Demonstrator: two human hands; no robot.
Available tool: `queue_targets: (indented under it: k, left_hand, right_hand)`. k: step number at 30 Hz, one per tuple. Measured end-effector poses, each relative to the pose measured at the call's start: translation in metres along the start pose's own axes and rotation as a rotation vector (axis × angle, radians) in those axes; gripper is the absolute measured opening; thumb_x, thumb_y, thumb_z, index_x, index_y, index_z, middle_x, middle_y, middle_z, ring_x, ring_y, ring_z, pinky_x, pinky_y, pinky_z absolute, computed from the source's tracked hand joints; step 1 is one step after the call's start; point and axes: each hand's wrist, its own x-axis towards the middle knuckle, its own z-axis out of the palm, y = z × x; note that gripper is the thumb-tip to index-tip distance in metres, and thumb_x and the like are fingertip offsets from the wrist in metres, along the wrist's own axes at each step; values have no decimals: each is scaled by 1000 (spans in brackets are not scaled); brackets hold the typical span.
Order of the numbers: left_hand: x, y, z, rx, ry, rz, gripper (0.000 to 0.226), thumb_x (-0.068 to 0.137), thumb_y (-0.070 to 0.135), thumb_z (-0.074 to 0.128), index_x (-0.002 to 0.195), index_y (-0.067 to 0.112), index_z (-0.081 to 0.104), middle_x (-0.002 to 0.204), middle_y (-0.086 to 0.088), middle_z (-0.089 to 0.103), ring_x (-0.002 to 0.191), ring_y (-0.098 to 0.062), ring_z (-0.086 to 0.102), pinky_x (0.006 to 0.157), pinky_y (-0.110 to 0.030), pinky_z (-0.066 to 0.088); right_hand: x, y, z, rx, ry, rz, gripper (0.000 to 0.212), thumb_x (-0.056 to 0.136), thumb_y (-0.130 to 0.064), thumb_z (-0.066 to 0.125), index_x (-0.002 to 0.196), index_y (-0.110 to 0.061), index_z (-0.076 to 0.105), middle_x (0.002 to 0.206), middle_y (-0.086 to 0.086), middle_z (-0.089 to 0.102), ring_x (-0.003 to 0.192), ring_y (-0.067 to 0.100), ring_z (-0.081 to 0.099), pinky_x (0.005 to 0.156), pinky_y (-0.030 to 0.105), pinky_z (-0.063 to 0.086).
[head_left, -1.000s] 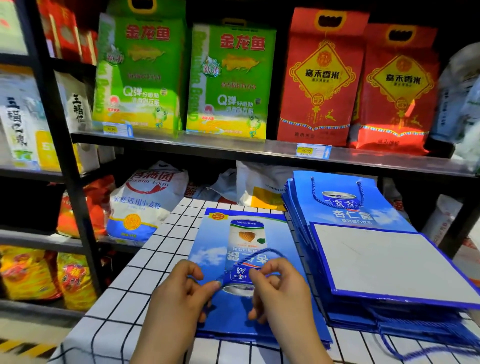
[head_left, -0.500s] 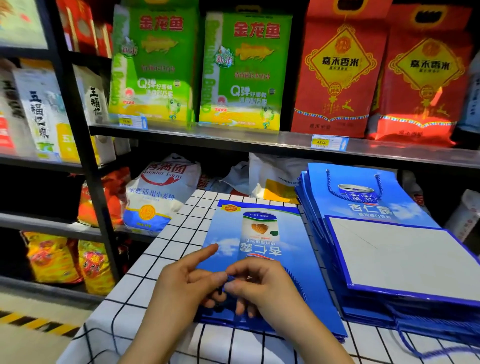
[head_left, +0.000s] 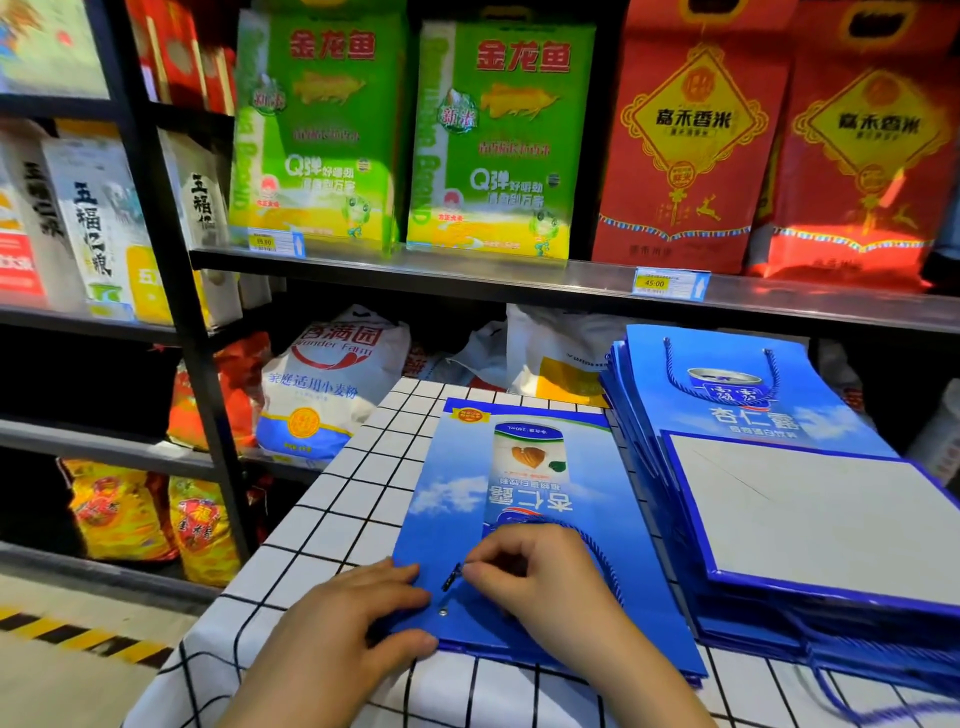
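So you're working on the blue paper bag (head_left: 524, 467), which is lying flat on the checked table (head_left: 332, 519), just beside the stack of similar bags (head_left: 753, 415). Your left hand (head_left: 353, 613) is lying flat, fingers fairly straight, pressing down the near corner. Your right hand (head_left: 540, 577) is pinching the blue cord (head_left: 597, 551) just behind its dark tip (head_left: 451, 576), close to the eyelet (head_left: 443, 612). I'm guessing the bag's light, stiffish and glossy, so it's likely sliding easily; pin it firmly. The cord's floppy, so take it right by the tip. Your right palm is hiding where the cord's other end is going, and the tip's looking blurry.
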Motion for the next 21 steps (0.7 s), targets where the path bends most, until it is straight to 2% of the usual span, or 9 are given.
queue_targets:
  k: [3,7,9,12,14,15,16,18,21]
  left_hand:
    - [2,-6,1,-43,5,5,26,25,83,43,48,81,32,65,63,31,90,44,21,82,11,21]
    - [2,-3,-1,-44,28,38,17,42,72,41,57,80,38,57,62,30,98,39,28,85,4,31]
    - [2,-2,-1,23,23,73,37,41,75,32,77,78,36,66,60,37,113,28,24,84,3,30]
    - [1,-3,0,86,116,76,69,37,78,31,94,56,63,103,45,53,117,22,25,80,8,23]
    - [1,-3,1,167,133,135,59,46,74,36,102,61,51,105,46,51,111,23,32,72,6,31]
    - [1,0,0,186,162,172,62,54,70,39,112,51,45,100,43,55,101,19,46,63,2,37]
    - [1,0,0,207,192,226,58,60,65,41,111,39,46,85,35,64,88,13,55,53,-2,40]
    - [-1,-1,2,298,273,290,40,66,60,40,95,33,46,66,29,64,74,7,56,43,-7,40]
    - [-3,-2,3,384,379,357,29,79,61,34,82,36,49,62,24,63,77,2,52,53,-12,41]
  right_hand:
    - [0,1,0,-179,-39,-73,18,81,-21,59,66,-31,58,65,-12,56,61,1,49,63,20,42]
    - [3,0,0,-312,-62,-175,8,83,-23,54,84,-24,62,77,-13,51,70,4,47,69,24,42]
    - [5,1,2,-332,-51,-192,9,85,-24,54,88,-23,62,81,-12,51,73,5,46,72,27,43]
    - [7,1,3,-341,-53,-196,10,85,-25,54,90,-23,63,84,-12,51,77,7,47,75,28,44]
    - [7,2,3,-338,-65,-197,10,85,-24,54,90,-22,63,82,-13,50,76,5,46,75,27,44]
    - [7,3,4,-333,-71,-196,10,85,-23,54,89,-22,63,81,-13,50,75,4,46,75,27,44]
    - [7,4,4,-327,-74,-191,9,84,-23,54,88,-23,63,80,-13,50,74,3,46,75,27,44]
    - [8,4,3,-317,-84,-176,8,84,-24,55,86,-24,63,82,-13,53,75,4,48,75,28,45]
    - [9,5,3,-320,-108,-159,9,85,-25,54,86,-26,62,87,-12,55,79,7,50,77,32,48]
